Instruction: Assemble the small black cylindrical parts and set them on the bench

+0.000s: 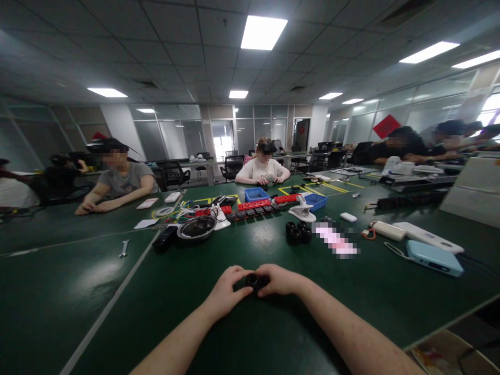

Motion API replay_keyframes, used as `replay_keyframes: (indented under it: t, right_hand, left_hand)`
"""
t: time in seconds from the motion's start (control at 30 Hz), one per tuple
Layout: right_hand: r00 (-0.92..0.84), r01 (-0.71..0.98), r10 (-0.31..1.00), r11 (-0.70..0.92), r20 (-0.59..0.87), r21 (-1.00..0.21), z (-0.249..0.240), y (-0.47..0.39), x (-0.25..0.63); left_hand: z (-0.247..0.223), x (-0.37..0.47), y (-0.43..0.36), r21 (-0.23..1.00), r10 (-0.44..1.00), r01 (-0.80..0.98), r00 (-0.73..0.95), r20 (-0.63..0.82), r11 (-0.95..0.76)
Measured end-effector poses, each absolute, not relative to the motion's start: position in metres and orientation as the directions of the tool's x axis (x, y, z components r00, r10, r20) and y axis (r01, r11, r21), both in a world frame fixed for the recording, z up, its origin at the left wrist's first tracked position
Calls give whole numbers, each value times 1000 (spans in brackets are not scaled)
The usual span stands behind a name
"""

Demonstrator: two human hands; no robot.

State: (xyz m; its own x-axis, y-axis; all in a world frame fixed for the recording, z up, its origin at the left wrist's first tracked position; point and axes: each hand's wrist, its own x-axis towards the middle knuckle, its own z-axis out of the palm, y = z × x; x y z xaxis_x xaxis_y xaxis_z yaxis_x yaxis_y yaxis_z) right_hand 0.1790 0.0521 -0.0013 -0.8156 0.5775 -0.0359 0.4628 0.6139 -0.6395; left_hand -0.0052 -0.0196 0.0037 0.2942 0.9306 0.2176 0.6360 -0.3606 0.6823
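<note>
At the green table [175, 284], our left hand [229, 289] and right hand [280, 279] pinch a small black part [252, 281] (partly hidden, its shape unclear) beneath ceiling lights [263, 32].

One head-worn view, looking forward and slightly down across a long table.
The camera sits above the near side of the green table [187, 297], facing over it into the room; the forearms [344, 317] enter from the bottom edge, nearest the lens, and lead to the left hand [228, 291] and right hand [279, 281], close by, just below the middle of the frame. The view is wide: the ceiling [172, 52] fills the upper third, glass partitions [187, 135] stand far off across the band beneath it, and a seated person [262, 171] across the table faces the camera from slightly above centre.
</note>
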Motion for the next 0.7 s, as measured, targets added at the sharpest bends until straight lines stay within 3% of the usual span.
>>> replay_keyframes:
  t: [0.1, 0.27, 0.37, 0.43, 0.53, 0.7]
  right_hand:
    - [-773, 522, 633, 594, -45, -613, -3, 51, 176]
    - [-622, 724, 781, 601, 56, -339, -2, 33, 161]
    - [-578, 777, 812, 577, 80, -251, 1, 26, 157]
    - [-591, 757, 800, 595, 104, -272, 2, 27, 159]
    - [-684, 622, 719, 664, 125, -416, 3, 34, 167]
    - [-803, 447, 594, 649, 43, -615, 0, 50, 176]
  left_hand:
    - [2, -5, -19, 687, 934, 636, 279, 222, -352]
    - [-5, -2, -17, 662, 952, 691, 135, 276, -290]
    - [-10, 0, -16, 662, 953, 697, 107, 284, -276]
    - [-11, 1, -16, 663, 948, 695, 91, 305, -280]
    - [-10, 2, -17, 666, 943, 691, 73, 325, -283]
    - [-2, 0, -19, 667, 941, 673, 142, 308, -319]
